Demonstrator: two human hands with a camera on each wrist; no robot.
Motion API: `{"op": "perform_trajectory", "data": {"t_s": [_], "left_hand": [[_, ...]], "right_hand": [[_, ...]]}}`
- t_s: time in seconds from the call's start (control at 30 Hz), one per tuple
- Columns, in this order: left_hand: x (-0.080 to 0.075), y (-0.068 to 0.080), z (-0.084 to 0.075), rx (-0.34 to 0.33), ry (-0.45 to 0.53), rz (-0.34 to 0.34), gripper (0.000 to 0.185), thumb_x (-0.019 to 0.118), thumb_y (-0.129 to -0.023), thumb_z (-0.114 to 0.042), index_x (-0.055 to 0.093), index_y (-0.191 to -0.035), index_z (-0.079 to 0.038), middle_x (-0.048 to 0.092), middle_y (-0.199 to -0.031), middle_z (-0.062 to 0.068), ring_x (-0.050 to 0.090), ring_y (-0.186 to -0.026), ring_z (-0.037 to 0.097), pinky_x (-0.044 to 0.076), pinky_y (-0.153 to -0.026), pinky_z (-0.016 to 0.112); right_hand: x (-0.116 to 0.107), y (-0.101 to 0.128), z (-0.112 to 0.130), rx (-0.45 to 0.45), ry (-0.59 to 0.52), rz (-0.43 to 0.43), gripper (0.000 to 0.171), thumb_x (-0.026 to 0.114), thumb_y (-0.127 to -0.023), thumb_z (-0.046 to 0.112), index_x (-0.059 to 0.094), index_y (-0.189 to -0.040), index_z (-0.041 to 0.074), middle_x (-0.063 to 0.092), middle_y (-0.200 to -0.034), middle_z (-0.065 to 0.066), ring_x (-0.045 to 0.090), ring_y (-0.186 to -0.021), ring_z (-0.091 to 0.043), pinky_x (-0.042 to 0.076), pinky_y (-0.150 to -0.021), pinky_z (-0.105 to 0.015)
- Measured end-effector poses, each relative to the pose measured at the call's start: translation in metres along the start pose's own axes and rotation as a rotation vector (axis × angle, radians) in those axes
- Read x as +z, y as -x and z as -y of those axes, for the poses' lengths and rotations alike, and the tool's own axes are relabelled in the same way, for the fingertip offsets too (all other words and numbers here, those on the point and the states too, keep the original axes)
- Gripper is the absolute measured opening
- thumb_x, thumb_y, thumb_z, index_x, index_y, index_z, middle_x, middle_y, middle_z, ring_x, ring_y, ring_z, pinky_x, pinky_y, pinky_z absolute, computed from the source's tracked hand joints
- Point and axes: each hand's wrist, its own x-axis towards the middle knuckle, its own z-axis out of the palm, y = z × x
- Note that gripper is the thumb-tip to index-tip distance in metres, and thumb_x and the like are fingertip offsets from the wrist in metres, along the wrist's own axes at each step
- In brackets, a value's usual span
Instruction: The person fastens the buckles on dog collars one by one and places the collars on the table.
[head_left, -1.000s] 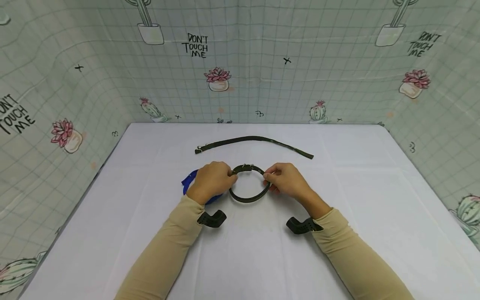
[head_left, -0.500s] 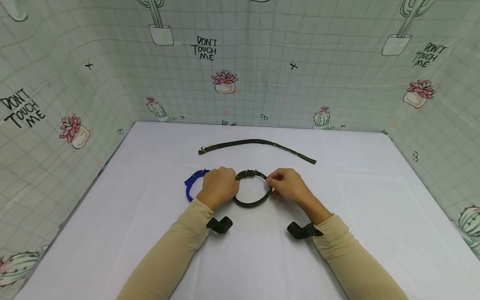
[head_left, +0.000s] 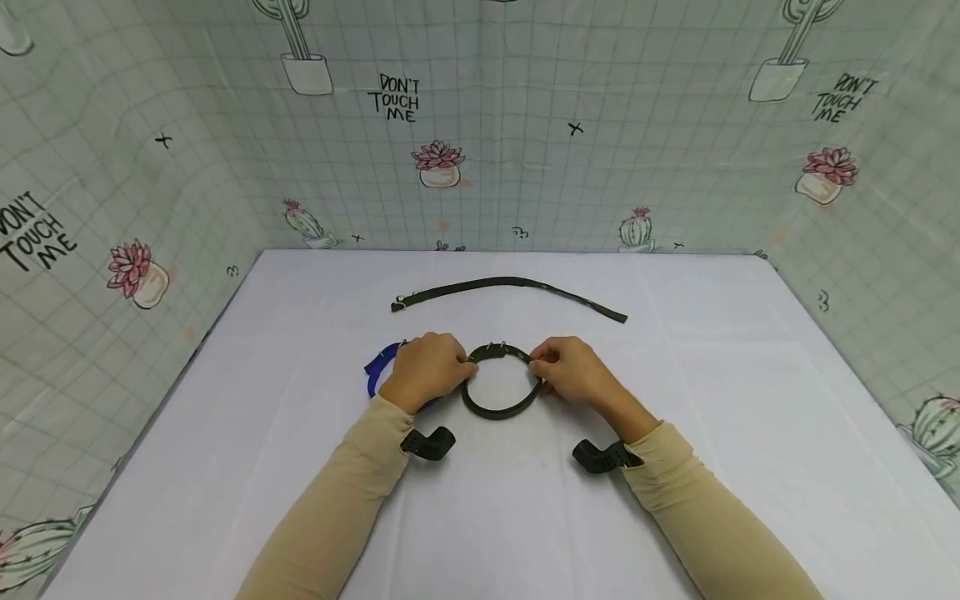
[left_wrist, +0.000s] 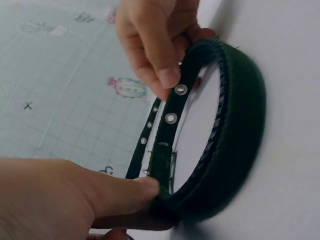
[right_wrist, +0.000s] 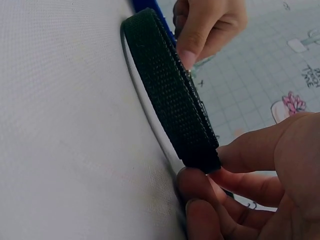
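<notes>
A dark green collar, fastened into a ring, stands on its edge on the white table. Metal eyelets and a buckle show along its far side in the left wrist view. My left hand pinches the left of the ring between thumb and fingers, beside the buckle. On the opposite side my right hand pinches the band, thumb on the inside or top edge and fingertips low by the cloth. The woven outer face of the green collar fills the middle of the right wrist view.
A looped blue collar lies left of the ring, partly hidden behind my left hand. Farther back, an unfastened dark green collar stretches in a shallow arc. Patterned cloth walls the back and sides of the white table.
Both hands keep their pinch on the green ring, which comes slightly nearer the person. The left hand shifts a little, uncovering and again covering part of the blue collar. The back collar stays put.
</notes>
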Motion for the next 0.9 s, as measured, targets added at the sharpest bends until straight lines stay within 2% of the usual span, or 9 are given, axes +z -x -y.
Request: {"op": "perform_trajectory", "data": {"t_s": [0.13, 0.27, 0.5, 0.6, 0.7, 0.77, 0.9], "left_hand": [[-0.001, -0.003, 0.008, 0.031, 0.072, 0.032, 0.022, 0.067, -0.097, -0.036, 0.082, -0.101, -0.021, 0.074, -0.105, -0.002, 0.067, -0.09, 0.017, 0.054, -0.075, 0.039], [-0.002, -0.003, 0.011, 0.031, 0.119, 0.043, 0.023, 0.068, -0.097, -0.036, 0.081, -0.102, -0.019, 0.073, -0.109, -0.001, 0.066, -0.101, 0.018, 0.053, -0.087, 0.041], [-0.011, -0.003, 0.018, 0.032, 0.159, 0.081, 0.026, 0.068, -0.096, -0.039, 0.08, -0.098, -0.016, 0.072, -0.096, -0.002, 0.064, -0.088, 0.017, 0.053, -0.079, 0.041], [-0.02, -0.003, 0.029, 0.0, 0.186, 0.076, 0.03, 0.063, -0.098, -0.043, 0.077, -0.102, -0.016, 0.071, -0.099, 0.0, 0.064, -0.082, 0.018, 0.052, -0.077, 0.042], [-0.028, -0.003, 0.043, -0.04, 0.228, 0.038, 0.035, 0.059, -0.1, -0.044, 0.074, -0.111, -0.014, 0.07, -0.103, 0.004, 0.064, -0.081, 0.02, 0.052, -0.077, 0.043], [-0.033, -0.003, 0.052, -0.056, 0.253, 0.02, 0.038, 0.058, -0.101, -0.043, 0.072, -0.117, -0.012, 0.07, -0.106, 0.008, 0.065, -0.084, 0.023, 0.052, -0.079, 0.044], [-0.042, -0.006, 0.07, -0.084, 0.299, -0.008, 0.043, 0.054, -0.102, -0.042, 0.068, -0.126, -0.009, 0.067, -0.118, 0.017, 0.064, -0.101, 0.032, 0.052, -0.086, 0.049]], "right_hand": [[-0.002, -0.001, -0.001, 0.004, 0.019, -0.004, 0.019, 0.063, -0.098, 0.014, 0.07, -0.112, 0.002, 0.07, -0.085, -0.006, 0.066, -0.065, -0.017, 0.052, -0.058, -0.032], [-0.002, -0.001, -0.001, 0.007, 0.027, -0.005, 0.02, 0.063, -0.098, 0.015, 0.07, -0.111, 0.003, 0.07, -0.084, -0.005, 0.066, -0.065, -0.017, 0.051, -0.058, -0.032], [-0.004, 0.0, -0.001, 0.003, 0.009, 0.009, 0.021, 0.063, -0.099, 0.017, 0.069, -0.111, 0.002, 0.07, -0.086, -0.006, 0.066, -0.066, -0.018, 0.053, -0.058, -0.031], [-0.01, 0.001, -0.002, 0.016, -0.027, 0.009, 0.022, 0.062, -0.1, 0.019, 0.069, -0.112, 0.002, 0.07, -0.089, -0.009, 0.068, -0.069, -0.019, 0.055, -0.06, -0.032], [-0.019, 0.0, -0.006, 0.026, -0.054, -0.006, 0.025, 0.061, -0.1, 0.021, 0.068, -0.114, 0.001, 0.07, -0.095, -0.012, 0.069, -0.072, -0.02, 0.055, -0.062, -0.033], [-0.028, 0.0, -0.01, 0.038, -0.063, -0.034, 0.028, 0.06, -0.101, 0.023, 0.067, -0.116, 0.001, 0.07, -0.098, -0.014, 0.069, -0.073, -0.022, 0.055, -0.064, -0.033], [-0.045, -0.002, -0.017, 0.057, -0.092, -0.105, 0.034, 0.059, -0.102, 0.025, 0.064, -0.123, -0.001, 0.068, -0.109, -0.019, 0.069, -0.082, -0.026, 0.057, -0.068, -0.035]]}}
